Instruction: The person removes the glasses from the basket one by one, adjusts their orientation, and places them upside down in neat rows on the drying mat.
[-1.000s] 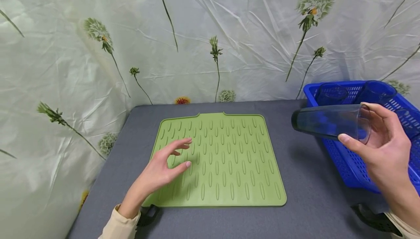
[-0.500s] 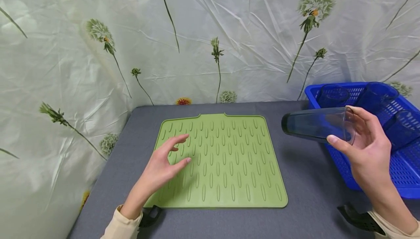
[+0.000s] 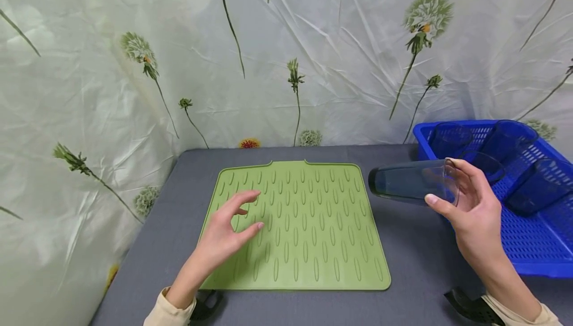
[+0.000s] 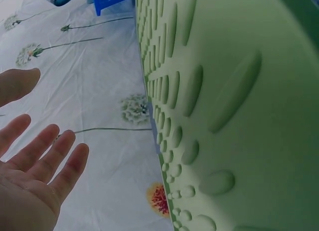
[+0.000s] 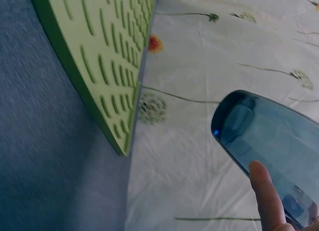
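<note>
**Tumbler carried sideways toward the mat**

We saw the right hand [image 3: 470, 206] gripping a blue translucent tumbler [image 3: 412, 182] by its rim end, held on its side above the table between the green drying mat [image 3: 309, 246] and the blue basket [image 3: 532, 246]. We judged it light, rigid and smooth, best held around the body. The left hand [image 3: 226, 231] hovered with relaxed fingers over the mat. Since a second earlier, the tumbler had moved left, nearer the mat.

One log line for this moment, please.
right hand grips blue glass sideways above table | left hand open over green mat | blue basket holds more glasses
</note>
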The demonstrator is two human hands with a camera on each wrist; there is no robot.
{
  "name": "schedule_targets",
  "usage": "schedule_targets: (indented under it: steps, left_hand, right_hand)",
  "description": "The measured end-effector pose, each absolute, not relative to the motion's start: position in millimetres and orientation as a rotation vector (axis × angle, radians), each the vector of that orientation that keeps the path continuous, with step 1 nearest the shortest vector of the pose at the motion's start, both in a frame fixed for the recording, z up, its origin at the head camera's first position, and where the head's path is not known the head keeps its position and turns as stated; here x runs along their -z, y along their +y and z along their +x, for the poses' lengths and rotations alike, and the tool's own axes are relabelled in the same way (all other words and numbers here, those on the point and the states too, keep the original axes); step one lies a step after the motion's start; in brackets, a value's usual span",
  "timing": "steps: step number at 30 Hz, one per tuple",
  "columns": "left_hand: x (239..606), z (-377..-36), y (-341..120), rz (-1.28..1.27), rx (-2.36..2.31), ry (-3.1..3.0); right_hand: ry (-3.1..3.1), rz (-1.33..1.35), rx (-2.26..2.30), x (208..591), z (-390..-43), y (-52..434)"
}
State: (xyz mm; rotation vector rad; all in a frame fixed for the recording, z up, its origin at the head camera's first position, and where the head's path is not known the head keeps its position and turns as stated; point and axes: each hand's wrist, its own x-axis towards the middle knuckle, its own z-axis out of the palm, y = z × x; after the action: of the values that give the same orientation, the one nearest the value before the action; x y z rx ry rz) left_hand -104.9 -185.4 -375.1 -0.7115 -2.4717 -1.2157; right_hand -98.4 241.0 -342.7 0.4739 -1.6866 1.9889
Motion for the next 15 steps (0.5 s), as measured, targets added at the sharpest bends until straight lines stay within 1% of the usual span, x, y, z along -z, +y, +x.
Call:
schedule_targets:
  steps: [15]
  left_hand:
    - [381,-103,-174,-0.752,1.355,-2.464]
  right_hand:
    - [-1.743,0.392,-2.096,355,-95,220]
